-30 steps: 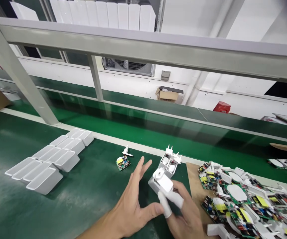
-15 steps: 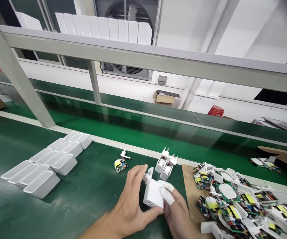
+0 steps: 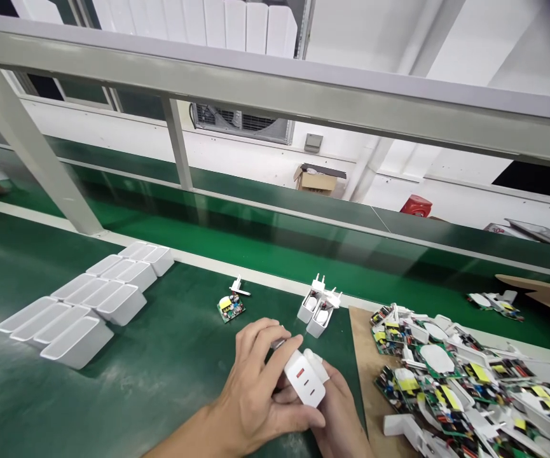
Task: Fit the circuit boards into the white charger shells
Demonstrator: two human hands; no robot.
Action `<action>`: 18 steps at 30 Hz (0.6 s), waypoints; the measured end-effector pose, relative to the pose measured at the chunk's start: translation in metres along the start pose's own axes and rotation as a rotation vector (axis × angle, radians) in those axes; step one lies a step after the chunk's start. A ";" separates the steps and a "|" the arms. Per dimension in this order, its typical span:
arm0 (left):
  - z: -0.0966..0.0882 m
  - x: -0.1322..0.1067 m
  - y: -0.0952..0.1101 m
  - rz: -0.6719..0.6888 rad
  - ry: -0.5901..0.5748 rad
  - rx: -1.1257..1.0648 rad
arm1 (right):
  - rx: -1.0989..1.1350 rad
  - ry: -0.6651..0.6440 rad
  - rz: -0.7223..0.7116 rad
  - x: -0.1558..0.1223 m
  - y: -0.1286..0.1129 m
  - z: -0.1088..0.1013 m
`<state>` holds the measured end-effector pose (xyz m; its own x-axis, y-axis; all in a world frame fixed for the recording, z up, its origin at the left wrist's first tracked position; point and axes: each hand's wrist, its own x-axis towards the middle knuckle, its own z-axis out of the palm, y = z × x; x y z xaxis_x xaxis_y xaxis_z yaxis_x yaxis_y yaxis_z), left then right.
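Observation:
A white plug-in USB charger is held between both hands above the green bench, its end face with one red-lined port and two small slots turned up toward me. My left hand wraps round its left side, fingers over the top and thumb below. My right hand, with white covers on its fingertips, grips it from the right and is partly hidden behind it. Beyond the hands stand two open charger housings with boards inside and plug pins pointing up. A loose circuit board lies left of them, beside a white plug piece.
Several empty white housings stand in rows at the left. A pile of circuit boards with white parts covers brown cardboard on the right. A green conveyor belt and a metal frame run behind the bench.
The charger has been turned, so its port face now shows instead of its plain side. My left fingers have closed further over it. The view has tipped slightly downward.

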<state>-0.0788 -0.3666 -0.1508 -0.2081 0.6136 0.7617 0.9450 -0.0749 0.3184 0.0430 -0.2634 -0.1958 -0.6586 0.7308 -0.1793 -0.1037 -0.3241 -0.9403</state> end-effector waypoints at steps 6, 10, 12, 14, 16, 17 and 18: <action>0.001 0.001 0.001 -0.031 -0.007 -0.030 | 0.013 -0.010 0.087 -0.003 -0.010 0.003; -0.002 0.007 0.002 -0.023 -0.021 -0.034 | -0.034 -0.043 0.059 -0.006 -0.024 0.004; -0.001 0.007 0.003 -0.030 -0.023 -0.042 | -0.019 -0.051 0.049 -0.006 -0.027 0.005; 0.000 0.006 0.003 -0.044 -0.031 -0.051 | 0.020 -0.074 0.065 -0.007 -0.029 0.006; 0.002 0.003 0.002 -0.063 -0.042 -0.065 | 0.056 -0.096 0.095 -0.007 -0.029 0.006; 0.003 0.002 0.001 -0.072 -0.047 -0.073 | 0.069 -0.104 0.108 -0.007 -0.029 0.006; 0.003 0.000 0.001 -0.081 -0.050 -0.083 | 0.079 -0.112 0.118 -0.007 -0.028 0.006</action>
<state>-0.0772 -0.3638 -0.1524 -0.2676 0.6586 0.7033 0.9011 -0.0873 0.4247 0.0465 -0.2632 -0.1663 -0.7479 0.6152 -0.2493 -0.0762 -0.4526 -0.8884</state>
